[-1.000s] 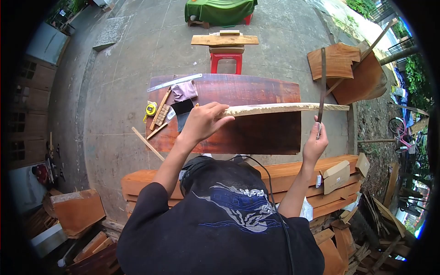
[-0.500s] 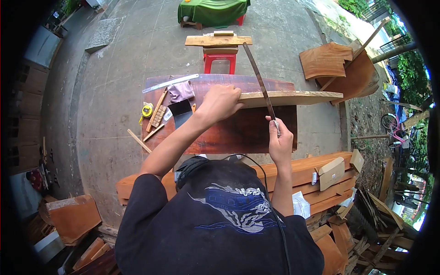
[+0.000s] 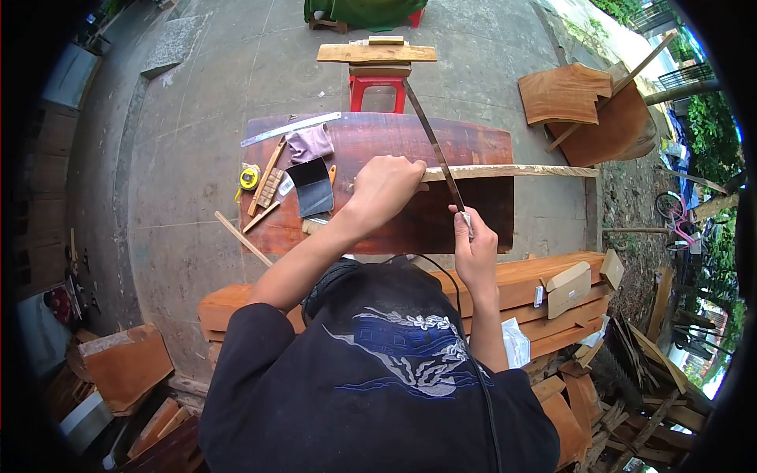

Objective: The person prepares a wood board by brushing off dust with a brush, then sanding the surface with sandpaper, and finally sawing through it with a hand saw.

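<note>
In the head view, the left hand [image 3: 390, 189] has its fingers bent and closed over the near-left end of a long wooden board [image 3: 520, 170], whose narrow edge looks pale, rough and slightly curved. The right hand [image 3: 475, 240] pinches the whitish grip of a long, thin, dark metal blade [image 3: 434, 142] between thumb and fingers. The blade slants up and left, crossing the board's edge just beside the left hand; whether they touch, I cannot tell. Beneath lies a smooth, reddish-brown wooden slab [image 3: 465, 138] with streaked grain. On its left side are a flat metal ruler [image 3: 290, 129], a crumpled lilac cloth [image 3: 310, 144], a dark flexible sheet [image 3: 311, 189], a rounded yellow tape measure [image 3: 249, 177] and small ribbed wood blocks [image 3: 269, 187]. Beyond the slab, 1 red plastic stool [image 3: 378, 81] stands under a knotty, light-brown plank [image 3: 377, 53].
</note>
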A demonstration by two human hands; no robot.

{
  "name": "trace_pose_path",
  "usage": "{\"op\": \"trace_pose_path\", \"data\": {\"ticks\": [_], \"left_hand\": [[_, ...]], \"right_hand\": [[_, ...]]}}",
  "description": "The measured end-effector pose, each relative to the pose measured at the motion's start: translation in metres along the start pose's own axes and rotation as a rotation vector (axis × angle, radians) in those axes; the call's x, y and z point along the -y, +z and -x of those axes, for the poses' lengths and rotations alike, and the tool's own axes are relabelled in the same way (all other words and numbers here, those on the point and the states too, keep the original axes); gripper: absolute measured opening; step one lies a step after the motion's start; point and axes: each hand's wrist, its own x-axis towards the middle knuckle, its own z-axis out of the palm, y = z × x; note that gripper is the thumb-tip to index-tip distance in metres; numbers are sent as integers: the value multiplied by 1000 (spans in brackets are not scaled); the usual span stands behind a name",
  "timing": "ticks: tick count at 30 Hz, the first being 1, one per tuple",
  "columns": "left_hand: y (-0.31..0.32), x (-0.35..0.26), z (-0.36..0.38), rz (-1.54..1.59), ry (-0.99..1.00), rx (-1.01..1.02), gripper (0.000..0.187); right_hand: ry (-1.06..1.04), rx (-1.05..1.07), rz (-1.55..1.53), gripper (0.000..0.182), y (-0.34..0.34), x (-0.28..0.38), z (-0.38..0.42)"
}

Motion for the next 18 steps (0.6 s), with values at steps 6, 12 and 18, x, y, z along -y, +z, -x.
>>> {"op": "trace_pose_path", "data": {"ticks": [6,12,18], "left_hand": [[2,-11,7,10,-55,-21,40],[6,-15,10,13,-68,-14,35],[13,-16,13,-17,-58,-63,34]], "right_hand": [[65,13,49,25,-6,1,4],[76,8,46,25,-6,2,4],[81,0,51,25,-6,0,5]]}}
